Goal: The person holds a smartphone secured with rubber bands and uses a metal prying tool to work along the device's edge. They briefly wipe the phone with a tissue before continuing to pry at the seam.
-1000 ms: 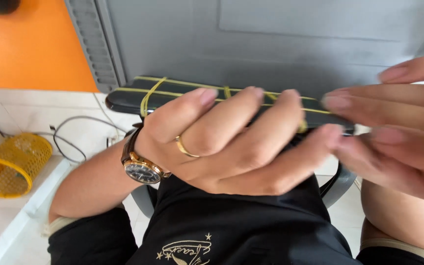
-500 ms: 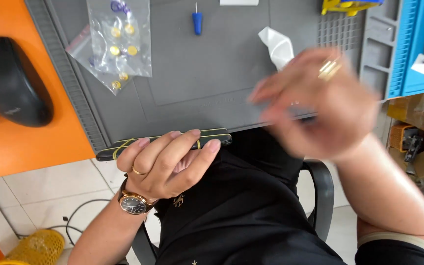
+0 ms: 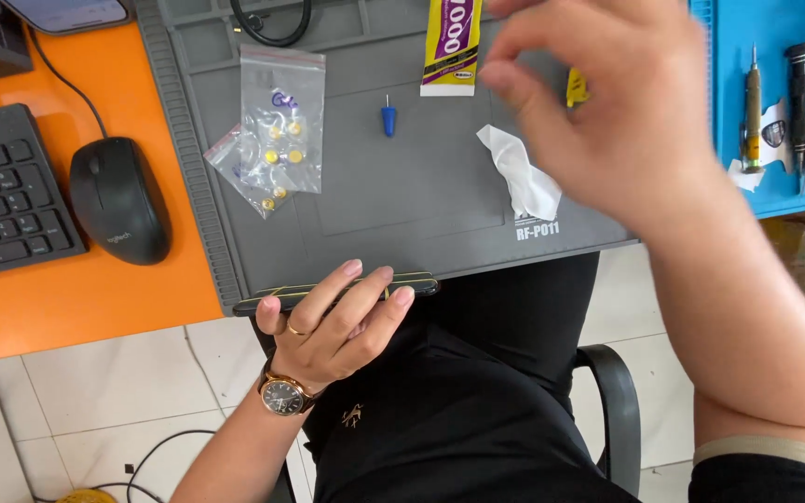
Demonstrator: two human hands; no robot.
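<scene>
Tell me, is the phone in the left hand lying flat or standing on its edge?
On its edge: only the thin black side of the phone shows, yellow bands along it, the left hand gripping it against the grey mat.

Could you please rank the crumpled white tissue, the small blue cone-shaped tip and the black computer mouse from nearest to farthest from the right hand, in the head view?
From the right hand:
1. Crumpled white tissue, just below-left of it.
2. Small blue cone-shaped tip, mid-mat.
3. Black computer mouse, far left on the orange desk.

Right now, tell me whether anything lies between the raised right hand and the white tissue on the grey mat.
Nothing visible does: the right hand hovers just above the crumpled tissue, with only bare grey mat around it.
</scene>
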